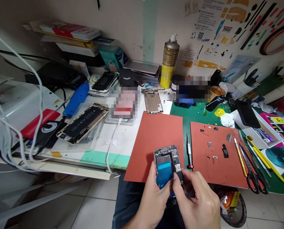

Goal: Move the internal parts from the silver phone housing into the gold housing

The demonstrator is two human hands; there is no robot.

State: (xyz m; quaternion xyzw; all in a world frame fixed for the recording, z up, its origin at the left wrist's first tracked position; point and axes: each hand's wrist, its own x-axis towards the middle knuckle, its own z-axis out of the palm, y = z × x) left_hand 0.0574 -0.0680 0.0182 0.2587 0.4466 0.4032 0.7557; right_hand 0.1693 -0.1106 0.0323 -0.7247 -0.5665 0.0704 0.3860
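An opened phone [166,149] is tilted over the near edge of the table, its inside facing up. My left hand [155,195] is closed around its left side, the thumb over the lower part. A blue sheet [164,173] covers much of the phone's left half. Along the right half runs a narrow dark circuit board [176,159] with a silvery patch. My right hand [196,198] has its thumb and index finger closed on the lower part of this board. My fingers hide the phone's lower right edge, so I cannot tell whether the board is seated or lifted.
Beneath and beyond the phone lies a red-brown mat [159,130]. A screwdriver [189,151] lies right of it. Small parts dot a second mat [218,171], with scissors [255,183] at its edge. Left are another opened phone [82,124] and a white cable [112,143]. A spray can [169,62] stands behind.
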